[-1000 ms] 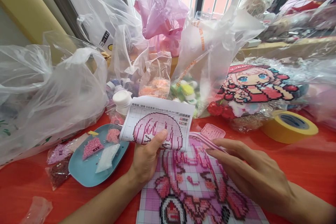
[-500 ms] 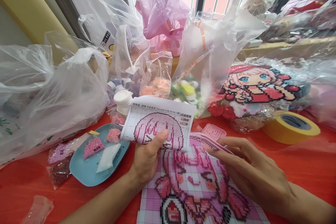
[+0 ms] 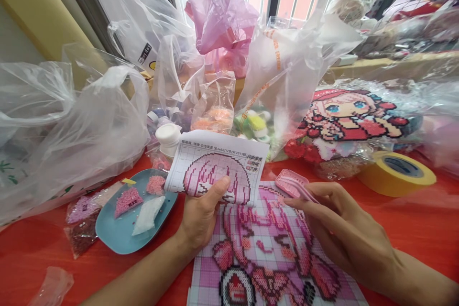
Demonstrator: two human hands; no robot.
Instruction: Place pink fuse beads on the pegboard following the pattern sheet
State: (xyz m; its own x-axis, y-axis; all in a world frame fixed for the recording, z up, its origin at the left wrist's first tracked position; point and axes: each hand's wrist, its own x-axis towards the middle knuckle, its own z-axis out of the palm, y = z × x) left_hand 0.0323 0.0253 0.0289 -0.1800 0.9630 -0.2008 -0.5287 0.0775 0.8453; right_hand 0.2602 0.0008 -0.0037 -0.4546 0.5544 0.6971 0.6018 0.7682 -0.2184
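My left hand (image 3: pixel 202 217) pinches a folded paper pattern chart (image 3: pixel 215 165), thumb on top, showing a printed pink-haired head on a grid. In my right hand (image 3: pixel 344 229) is a pair of pink plastic tweezers (image 3: pixel 299 189), gripped between thumb and fingers. Their tips reach over a small pink bead tray (image 3: pixel 287 176); whether a bead is between them is too small to tell. Below both hands lies the pegboard with a fuse-bead figure (image 3: pixel 265 248), its hair pink and outlines dark. The paper hides part of the figure's top left.
A blue plate (image 3: pixel 118 239) with bead bags stands at left, with more bead bags (image 3: pixel 84 217) beside it. A white bottle (image 3: pixel 168 136) is behind the paper. Yellow tape (image 3: pixel 398 174) lies at right, near a finished bead picture (image 3: pixel 355 114). Plastic bags (image 3: pixel 287 71) line the back.
The tweezers' tips have swung from above the bead figure's upper edge, beside the paper, right and up over the pink tray. My left hand and the paper stay nearly still.
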